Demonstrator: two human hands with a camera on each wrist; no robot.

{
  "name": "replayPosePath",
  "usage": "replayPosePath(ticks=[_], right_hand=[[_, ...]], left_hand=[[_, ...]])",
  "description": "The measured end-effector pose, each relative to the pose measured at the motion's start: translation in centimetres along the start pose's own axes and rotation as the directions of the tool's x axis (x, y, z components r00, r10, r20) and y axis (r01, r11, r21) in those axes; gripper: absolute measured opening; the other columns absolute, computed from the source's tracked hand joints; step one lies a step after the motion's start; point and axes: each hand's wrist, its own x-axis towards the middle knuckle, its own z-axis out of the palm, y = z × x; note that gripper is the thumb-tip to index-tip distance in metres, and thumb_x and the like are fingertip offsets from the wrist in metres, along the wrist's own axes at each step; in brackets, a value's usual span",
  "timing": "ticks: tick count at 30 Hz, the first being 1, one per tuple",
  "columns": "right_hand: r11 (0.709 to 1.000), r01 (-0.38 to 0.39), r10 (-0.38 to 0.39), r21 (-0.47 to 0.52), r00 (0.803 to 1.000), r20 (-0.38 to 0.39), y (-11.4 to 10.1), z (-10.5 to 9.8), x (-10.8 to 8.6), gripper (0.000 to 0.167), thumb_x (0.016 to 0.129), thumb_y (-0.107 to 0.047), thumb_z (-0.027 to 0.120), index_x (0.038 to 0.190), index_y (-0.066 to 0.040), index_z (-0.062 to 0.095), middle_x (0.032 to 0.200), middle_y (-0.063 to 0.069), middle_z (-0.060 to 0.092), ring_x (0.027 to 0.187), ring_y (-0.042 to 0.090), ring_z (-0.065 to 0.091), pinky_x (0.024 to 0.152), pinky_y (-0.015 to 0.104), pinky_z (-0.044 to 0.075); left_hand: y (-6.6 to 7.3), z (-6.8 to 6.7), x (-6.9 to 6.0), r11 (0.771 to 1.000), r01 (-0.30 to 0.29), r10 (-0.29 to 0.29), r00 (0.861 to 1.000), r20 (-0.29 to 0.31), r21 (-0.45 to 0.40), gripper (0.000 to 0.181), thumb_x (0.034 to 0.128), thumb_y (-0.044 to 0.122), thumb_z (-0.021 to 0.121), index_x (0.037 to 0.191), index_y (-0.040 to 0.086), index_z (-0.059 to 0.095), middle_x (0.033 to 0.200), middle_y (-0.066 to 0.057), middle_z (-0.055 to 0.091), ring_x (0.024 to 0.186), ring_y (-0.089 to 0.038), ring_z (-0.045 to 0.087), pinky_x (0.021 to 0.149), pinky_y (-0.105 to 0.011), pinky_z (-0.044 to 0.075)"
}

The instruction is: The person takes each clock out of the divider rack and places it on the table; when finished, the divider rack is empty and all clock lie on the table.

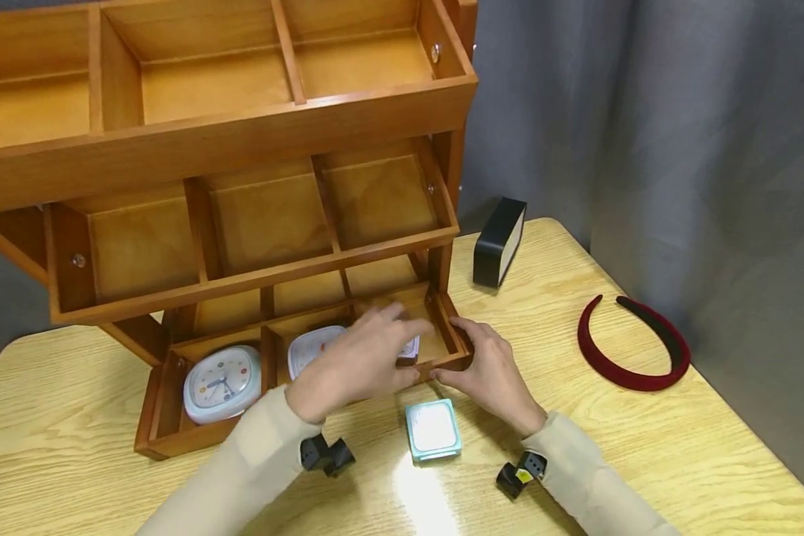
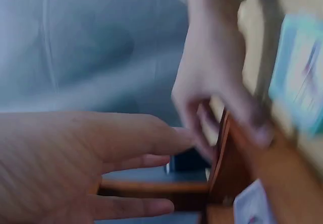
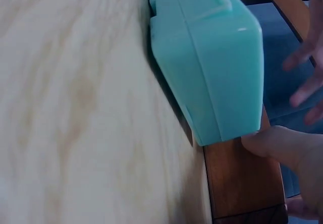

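In the head view, the right hand pinches the front right corner of the long orange-brown wooden bottom tray, which sits on the pale wood-grain counter below the stepped wooden upper trays; the left hand, slightly blurred, hovers over the right half of the bottom tray with its fingers loosely spread, partly hiding a small white square-cornered object in the right compartment. The tray looks stiff and fairly heavy, so the corner where two walls meet should be a sound place to steady it. The pale-blue rounded plastic clock fills much of the left compartment, and a turquoise square-cased clock lies face up on the counter just in front. In the left wrist view, the left fingers are straight, hold nothing and appear apart from the white object, which is probably light, hard and smooth, best lifted by two opposite edges with no pressure on its face. Here too the right thumb lies on the tray's front wall while the other fingers reach round the end wall. In the right wrist view, the turquoise case stands large in front of the tray, and the right thumb presses the bare wood, likely a better grip than slick plastic
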Motion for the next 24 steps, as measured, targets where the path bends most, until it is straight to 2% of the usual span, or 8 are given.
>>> replayPosePath(ticks=[2, 5, 8, 12, 15, 17, 20, 24], right_hand=[[1.000, -0.003, 0.003, -0.002, 1.000, 0.000, 0.0, 0.0, -0.1, 0.082, 0.065, -0.028, 0.089, 0.134, -0.002, 0.052, 0.120, 0.020, 0.062, 0.106, 0.035, 0.061, 0.085, 0.048, 0.052], [1.000, -0.007, 0.007, -0.004, 1.000, -0.002, 0.0, 0.0, -0.1, 0.083, 0.065, -0.030, 0.090, 0.134, -0.003, 0.052, 0.120, 0.020, 0.062, 0.108, 0.035, 0.061, 0.088, 0.049, 0.051], [1.000, -0.001, 0.001, -0.004, 1.000, -0.007, 0.0, 0.0, -0.1, 0.083, 0.064, -0.030, 0.090, 0.133, -0.003, 0.053, 0.120, 0.020, 0.062, 0.109, 0.035, 0.060, 0.091, 0.049, 0.050], [1.000, 0.010, -0.010, 0.000, 1.000, -0.016, -0.1, -0.1, -0.1, 0.083, 0.063, -0.030, 0.090, 0.133, -0.002, 0.054, 0.119, 0.020, 0.062, 0.110, 0.035, 0.060, 0.092, 0.049, 0.050], [1.000, 0.019, -0.019, 0.000, 1.000, -0.021, -0.1, -0.1, -0.2, 0.082, 0.064, -0.031, 0.090, 0.132, -0.002, 0.054, 0.119, 0.019, 0.062, 0.109, 0.035, 0.061, 0.091, 0.048, 0.051], [1.000, 0.028, -0.028, 0.005, 0.999, -0.019, -0.3, -0.1, -0.1, 0.081, 0.064, -0.031, 0.090, 0.132, -0.003, 0.055, 0.119, 0.019, 0.063, 0.109, 0.034, 0.061, 0.091, 0.047, 0.051], [0.999, 0.045, -0.045, 0.011, 0.999, -0.009, -0.5, 0.0, -0.1, 0.082, 0.065, -0.030, 0.090, 0.132, -0.002, 0.054, 0.120, 0.018, 0.063, 0.109, 0.033, 0.061, 0.090, 0.047, 0.051], [0.998, 0.065, -0.065, 0.018, 0.998, -0.006, -0.7, 0.2, -0.1, 0.082, 0.065, -0.029, 0.090, 0.133, -0.001, 0.053, 0.120, 0.019, 0.062, 0.109, 0.033, 0.061, 0.090, 0.046, 0.052]], left_hand=[[-1.0, -0.5, 1.3, 1.000, -0.003, 0.003, 1.000, 0.014, 0.017, 0.056, 0.0788, 0.022, 0.079, 0.131, 0.020, 0.060, 0.128, -0.011, 0.057, 0.115, -0.030, 0.054, 0.099, -0.046, 0.045], [-2.3, -0.4, 3.2, 1.000, 0.013, -0.015, 0.996, 0.089, 0.020, 0.059, 0.0771, 0.019, 0.080, 0.132, 0.022, 0.059, 0.134, -0.011, 0.053, 0.119, -0.032, 0.052, 0.101, -0.047, 0.043], [-3.0, 0.4, 4.7, 0.998, 0.050, -0.055, 0.981, 0.184, 0.033, 0.065, 0.0745, 0.012, 0.082, 0.134, 0.020, 0.057, 0.145, -0.013, 0.046, 0.133, -0.033, 0.043, 0.103, -0.048, 0.043], [-3.3, 1.7, 6.0, 0.995, 0.055, -0.074, 0.960, 0.272, 0.080, 0.062, 0.0700, 0.004, 0.083, 0.127, 0.019, 0.063, 0.137, -0.010, 0.054, 0.123, -0.028, 0.051, 0.090, -0.041, 0.051], [-3.6, 2.4, 6.8, 0.995, 0.022, -0.049, 0.952, 0.303, 0.094, 0.053, 0.0711, -0.001, 0.081, 0.119, 0.018, 0.067, 0.119, -0.005, 0.062, 0.102, -0.021, 0.056, 0.079, -0.033, 0.053], [-3.9, 2.7, 7.0, 0.995, 0.016, -0.045, 0.950, 0.309, 0.096, 0.050, 0.0721, -0.003, 0.079, 0.117, 0.017, 0.069, 0.113, -0.004, 0.064, 0.096, -0.019, 0.055, 0.074, -0.029, 0.052], [-4.3, 3.0, 7.0, 0.997, 0.027, -0.046, 0.952, 0.302, 0.067, 0.047, 0.0717, -0.007, 0.078, 0.113, 0.013, 0.070, 0.109, -0.005, 0.066, 0.090, -0.019, 0.057, 0.069, -0.028, 0.052], [-4.6, 3.1, 6.7, 0.999, 0.028, -0.039, 0.958, 0.283, 0.046, 0.045, 0.0709, -0.008, 0.079, 0.111, 0.012, 0.071, 0.106, -0.006, 0.067, 0.090, -0.019, 0.059, 0.072, -0.029, 0.054]])
